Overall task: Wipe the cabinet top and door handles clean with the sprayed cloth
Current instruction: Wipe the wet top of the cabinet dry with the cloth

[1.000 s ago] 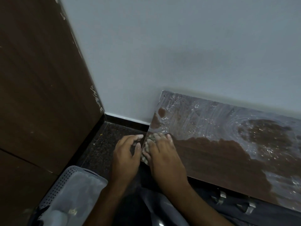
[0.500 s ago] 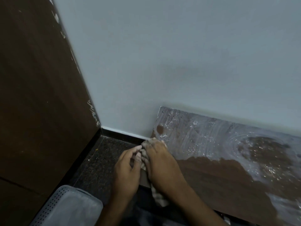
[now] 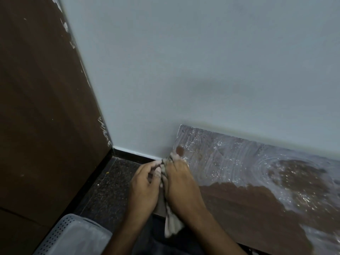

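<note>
The brown cabinet top runs along the wall, its far part covered in whitish soapy streaks, its near part dark and wiped. A pale cloth hangs over the top's left edge. My right hand lies flat on the cloth at the left end of the top, fingers pointing at the wall. My left hand is beside it past the edge, fingertips pinching the cloth near its upper end. The door handles are out of view.
A dark wooden panel stands at the left, meeting the pale wall in a corner. Dark speckled floor lies below. A perforated grey basket sits at the bottom left.
Both hands have slid along the cabinet's left edge toward the wall. The cloth's tail now hangs over the edge. The view has tilted up, hiding the handles.
</note>
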{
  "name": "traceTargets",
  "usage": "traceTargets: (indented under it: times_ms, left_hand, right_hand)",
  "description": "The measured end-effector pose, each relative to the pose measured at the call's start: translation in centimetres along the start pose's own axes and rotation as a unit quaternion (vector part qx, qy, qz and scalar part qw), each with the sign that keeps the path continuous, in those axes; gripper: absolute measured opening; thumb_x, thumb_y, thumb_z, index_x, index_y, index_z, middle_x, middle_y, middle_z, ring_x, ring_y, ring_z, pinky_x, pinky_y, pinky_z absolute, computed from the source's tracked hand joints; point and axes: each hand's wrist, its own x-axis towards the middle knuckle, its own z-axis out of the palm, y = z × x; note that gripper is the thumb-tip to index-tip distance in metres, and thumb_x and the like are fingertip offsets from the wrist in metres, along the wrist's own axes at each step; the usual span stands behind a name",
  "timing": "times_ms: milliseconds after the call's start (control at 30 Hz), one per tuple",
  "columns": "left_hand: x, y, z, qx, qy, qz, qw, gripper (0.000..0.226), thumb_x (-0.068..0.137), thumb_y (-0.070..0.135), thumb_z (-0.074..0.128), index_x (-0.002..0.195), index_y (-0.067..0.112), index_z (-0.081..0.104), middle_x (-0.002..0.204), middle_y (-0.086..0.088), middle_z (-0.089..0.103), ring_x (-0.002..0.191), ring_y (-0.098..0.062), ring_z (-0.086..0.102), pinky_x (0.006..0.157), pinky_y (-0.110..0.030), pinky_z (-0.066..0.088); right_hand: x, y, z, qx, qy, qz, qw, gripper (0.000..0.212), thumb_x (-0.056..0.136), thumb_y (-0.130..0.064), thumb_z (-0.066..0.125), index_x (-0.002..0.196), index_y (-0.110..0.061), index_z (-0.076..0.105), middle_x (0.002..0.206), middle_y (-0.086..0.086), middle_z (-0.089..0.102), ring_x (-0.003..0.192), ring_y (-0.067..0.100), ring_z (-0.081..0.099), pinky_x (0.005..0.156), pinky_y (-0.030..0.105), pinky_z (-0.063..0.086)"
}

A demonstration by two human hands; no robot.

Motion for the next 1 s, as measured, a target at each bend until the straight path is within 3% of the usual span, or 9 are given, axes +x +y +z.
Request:
traceTargets:
  times_ms: [67,200,267,367,533,633,733,867,1000]
  left_hand:
    - [0.1,0.1,-0.2,0.001,0.002,-0.002,1.000,0.028,0.093,0.015,0.059,0.118,0.024,0.067,0.115,0.011,0.066,0.104,0.005,0.059,0.086,-0.003,0.042]
    - [1.0,0.2,-0.1,0.013,-0.017,-0.005,1.000,0.027,0.096,0.020,0.056,0.120,0.022,0.067,0.118,0.008,0.064,0.104,0.000,0.059,0.089,-0.015,0.047]
    - [1.7,0.2,0.1,0.009,-0.030,-0.005,0.999,0.026,0.096,0.019,0.056,0.119,0.023,0.067,0.116,0.011,0.063,0.102,0.005,0.057,0.082,-0.003,0.043]
    - [2.7,0.0,1.0,-0.013,-0.052,-0.005,0.999,0.027,0.095,0.015,0.059,0.119,0.024,0.067,0.115,0.012,0.062,0.100,0.006,0.058,0.076,-0.001,0.043]
    - [4.8,0.1,2.7,-0.014,-0.038,0.016,0.999,0.027,0.093,0.012,0.059,0.118,0.021,0.067,0.115,0.010,0.064,0.101,0.009,0.058,0.082,-0.005,0.044]
    - [5.8,0.3,3.4,-0.011,-0.040,0.011,0.999,0.030,0.094,0.018,0.058,0.123,0.021,0.064,0.118,0.010,0.063,0.099,-0.002,0.061,0.085,-0.013,0.048]
    - [6.7,0.4,3.9,0.000,-0.049,0.011,0.999,0.030,0.093,0.019,0.059,0.122,0.022,0.064,0.117,0.011,0.062,0.097,0.005,0.059,0.078,-0.006,0.045]
    - [7.4,0.2,4.5,-0.015,-0.028,0.026,0.999,0.026,0.091,0.014,0.062,0.115,0.024,0.065,0.112,0.011,0.061,0.095,0.004,0.059,0.081,-0.011,0.048]
    - [6.9,0.4,5.0,-0.009,-0.027,0.055,0.998,0.028,0.089,0.010,0.064,0.114,0.024,0.065,0.111,0.015,0.060,0.092,-0.005,0.060,0.076,-0.019,0.049]
  right_hand:
    - [2.1,0.2,0.0,0.007,-0.004,0.024,1.000,0.046,0.105,-0.030,0.045,0.147,-0.012,0.045,0.163,0.012,0.028,0.152,0.025,0.022,0.126,0.041,0.018]
    - [1.1,-0.6,-0.9,-0.012,-0.034,0.002,0.999,0.049,0.105,-0.026,0.042,0.151,-0.012,0.040,0.161,0.012,0.033,0.152,0.025,0.022,0.127,0.039,0.011]
    - [-2.2,-0.9,-1.7,-0.030,-0.045,-0.065,0.996,0.051,0.100,-0.024,0.045,0.149,-0.013,0.043,0.157,0.011,0.041,0.149,0.025,0.032,0.125,0.039,0.017]
    - [-5.0,0.2,-1.9,-0.052,-0.034,-0.109,0.992,0.050,0.088,-0.033,0.049,0.134,-0.017,0.059,0.144,0.005,0.057,0.138,0.022,0.050,0.115,0.042,0.040]
    - [3.7,2.9,-0.3,-0.044,-0.021,-0.024,0.999,0.049,0.098,-0.022,0.048,0.145,-0.009,0.048,0.152,0.013,0.045,0.145,0.029,0.037,0.126,0.040,0.016]
    - [10.3,5.0,-0.3,-0.041,-0.002,0.022,0.999,0.042,0.101,-0.023,0.048,0.140,-0.008,0.050,0.145,0.014,0.048,0.140,0.030,0.038,0.122,0.042,0.023]
    - [12.8,5.4,-0.3,-0.061,0.012,0.062,0.996,0.042,0.100,-0.023,0.048,0.139,-0.009,0.049,0.144,0.015,0.047,0.138,0.029,0.038,0.120,0.038,0.024]
    - [10.1,5.6,-0.8,-0.039,-0.010,-0.040,0.998,0.041,0.096,-0.027,0.045,0.133,-0.014,0.057,0.138,0.009,0.053,0.135,0.025,0.041,0.119,0.040,0.029]
    - [13.0,8.8,-2.5,-0.081,0.031,0.058,0.995,0.034,0.096,-0.018,0.052,0.129,-0.010,0.058,0.128,0.014,0.055,0.122,0.033,0.049,0.109,0.040,0.036]
